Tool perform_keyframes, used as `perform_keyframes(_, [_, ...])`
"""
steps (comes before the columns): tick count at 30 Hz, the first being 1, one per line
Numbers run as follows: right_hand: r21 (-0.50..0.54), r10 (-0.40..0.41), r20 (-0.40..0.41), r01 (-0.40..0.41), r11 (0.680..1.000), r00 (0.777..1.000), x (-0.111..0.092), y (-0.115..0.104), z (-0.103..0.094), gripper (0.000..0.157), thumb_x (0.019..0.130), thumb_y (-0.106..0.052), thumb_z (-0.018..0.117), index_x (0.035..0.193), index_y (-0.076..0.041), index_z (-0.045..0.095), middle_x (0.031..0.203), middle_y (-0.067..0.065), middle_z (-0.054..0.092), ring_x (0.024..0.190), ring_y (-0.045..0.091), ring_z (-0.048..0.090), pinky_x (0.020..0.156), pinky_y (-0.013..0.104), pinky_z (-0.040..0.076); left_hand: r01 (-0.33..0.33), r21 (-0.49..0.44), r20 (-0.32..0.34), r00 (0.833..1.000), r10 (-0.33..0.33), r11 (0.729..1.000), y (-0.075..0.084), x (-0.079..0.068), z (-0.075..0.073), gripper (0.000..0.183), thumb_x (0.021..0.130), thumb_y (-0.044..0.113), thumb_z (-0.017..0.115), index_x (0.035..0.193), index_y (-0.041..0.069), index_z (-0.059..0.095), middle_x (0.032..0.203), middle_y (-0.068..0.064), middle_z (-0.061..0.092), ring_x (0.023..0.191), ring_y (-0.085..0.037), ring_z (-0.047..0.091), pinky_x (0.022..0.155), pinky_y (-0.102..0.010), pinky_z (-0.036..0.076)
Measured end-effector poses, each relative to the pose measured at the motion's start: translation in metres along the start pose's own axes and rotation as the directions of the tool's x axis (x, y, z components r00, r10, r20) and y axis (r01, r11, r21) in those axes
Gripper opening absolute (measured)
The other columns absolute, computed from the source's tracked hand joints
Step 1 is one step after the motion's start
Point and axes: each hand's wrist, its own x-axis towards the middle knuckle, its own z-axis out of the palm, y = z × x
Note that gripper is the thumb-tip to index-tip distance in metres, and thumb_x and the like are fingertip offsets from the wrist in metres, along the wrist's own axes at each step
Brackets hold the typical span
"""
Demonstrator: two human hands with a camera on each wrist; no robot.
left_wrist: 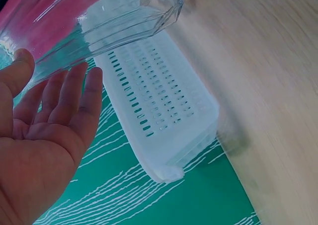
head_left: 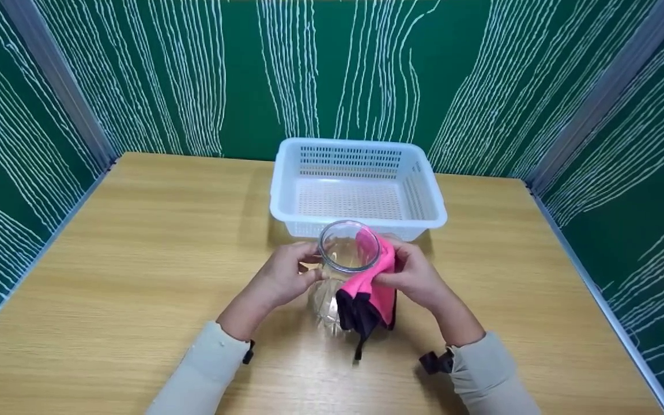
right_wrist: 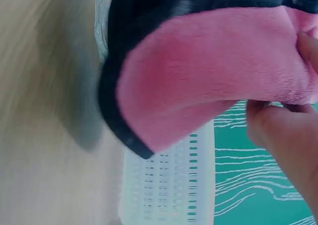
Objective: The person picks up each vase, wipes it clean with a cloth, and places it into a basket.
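Observation:
A clear glass jar [head_left: 326, 300] with a wide round mouth stands between both hands, its ribbed side visible in the left wrist view. My left hand [head_left: 283, 274] holds it on the left, thumb and fingers [left_wrist: 89, 103] curved about the glass near the mouth. On the other side, my right hand [head_left: 418, 276] grips a pink cloth [head_left: 381, 294] with black edging against the jar's rim. The cloth's lower corners hang down along the glass. In the right wrist view the fuzzy pink face of the cloth [right_wrist: 198, 66] covers most of the jar.
A white plastic basket [head_left: 277, 196] with slotted walls stands just behind the jar, near the table's back edge. The wooden table [head_left: 153, 248] is enclosed by green panels [head_left: 453, 63] with white wavy lines at the back and both sides.

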Motion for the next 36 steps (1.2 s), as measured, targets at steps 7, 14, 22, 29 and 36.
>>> perform_keyframes(7, [-0.342, 0.043, 0.085, -0.011, 0.940, 0.995, 0.004, -0.001, 0.004, 0.056, 0.066, -0.002, 0.081, 0.119, -0.003, 0.061, 0.122, 0.011, 0.054, 0.104, 0.018, 0.052, 0.083, 0.019, 0.052, -0.003, -0.023, 0.017, 1.000, 0.004, 1.000, 0.001, -0.001, 0.002, 0.041, 0.087, 0.005, 0.066, 0.127, 0.009, 0.060, 0.123, -0.013, 0.063, 0.114, -0.027, 0.063, 0.093, -0.038, 0.056])
perform_keyframes(14, [-0.484, 0.082, 0.097, -0.025, 0.875, 0.992, 0.003, -0.001, 0.003, 0.079, 0.062, -0.007, 0.084, 0.134, -0.015, 0.051, 0.128, 0.003, 0.053, 0.114, 0.018, 0.048, 0.098, 0.036, 0.048, 0.015, -0.107, 0.067, 0.998, -0.008, 0.994, 0.003, -0.003, 0.005, 0.050, 0.085, 0.001, 0.060, 0.134, 0.008, 0.053, 0.129, -0.011, 0.055, 0.122, -0.027, 0.057, 0.095, -0.028, 0.054])
perform_keyframes(22, [-0.464, 0.101, 0.117, -0.036, 0.885, 0.988, 0.000, 0.007, 0.005, 0.096, 0.058, -0.001, 0.084, 0.142, -0.019, 0.041, 0.132, 0.004, 0.051, 0.116, 0.020, 0.049, 0.099, 0.038, 0.047, 0.072, -0.130, 0.083, 0.995, -0.061, 0.989, 0.005, -0.003, 0.006, 0.064, 0.074, 0.022, 0.082, 0.132, 0.025, 0.054, 0.126, 0.002, 0.056, 0.122, -0.022, 0.056, 0.093, -0.028, 0.055])
perform_keyframes(29, [-0.519, 0.096, 0.147, -0.005, 0.855, 0.984, -0.001, 0.022, 0.005, 0.100, 0.054, -0.001, 0.085, 0.142, -0.018, 0.041, 0.133, 0.005, 0.054, 0.118, 0.019, 0.050, 0.105, 0.042, 0.043, 0.087, -0.092, 0.064, 0.995, -0.081, 0.992, 0.006, -0.005, 0.009, 0.077, 0.072, 0.021, 0.085, 0.139, 0.030, 0.048, 0.132, -0.001, 0.054, 0.122, -0.023, 0.056, 0.094, -0.032, 0.056])
perform_keyframes(36, [-0.560, 0.145, 0.148, -0.038, 0.828, 0.978, -0.003, 0.036, 0.007, 0.090, 0.054, -0.005, 0.085, 0.136, -0.012, 0.050, 0.133, 0.003, 0.054, 0.118, 0.021, 0.052, 0.106, 0.042, 0.043, 0.029, -0.058, 0.006, 1.000, -0.028, 0.998, 0.005, -0.004, 0.013, 0.077, 0.068, 0.024, 0.087, 0.136, 0.029, 0.049, 0.132, 0.004, 0.054, 0.126, -0.019, 0.051, 0.099, -0.037, 0.053])
